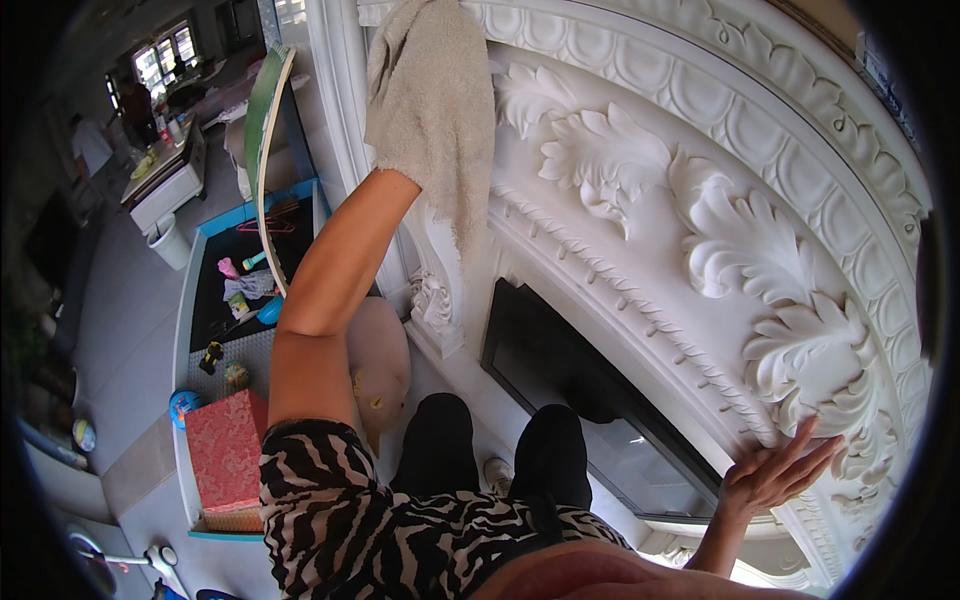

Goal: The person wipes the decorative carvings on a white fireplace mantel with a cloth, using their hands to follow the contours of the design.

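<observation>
A beige terry cloth (431,97) hangs over my left hand and wrist, against the upper left of a white carved fireplace mantel (637,296). My left hand carries the cloth; the fingers are hidden beneath it. Low on the right, my right hand (780,469) is bare, with its fingers apart. Its fingertips are at the lower edge of the raised acanthus leaves (810,352), apparently touching them. Below the carved panel is a dark glass firebox front (645,457) in a black frame.
To my left stands a blue-edged play pen (196,247) holding toys and a red patterned box (225,450). A curved green-and-wood panel (264,142) rises beside it. Near my legs is a rounded pinkish object (381,360). Two people stand by a far table (169,169).
</observation>
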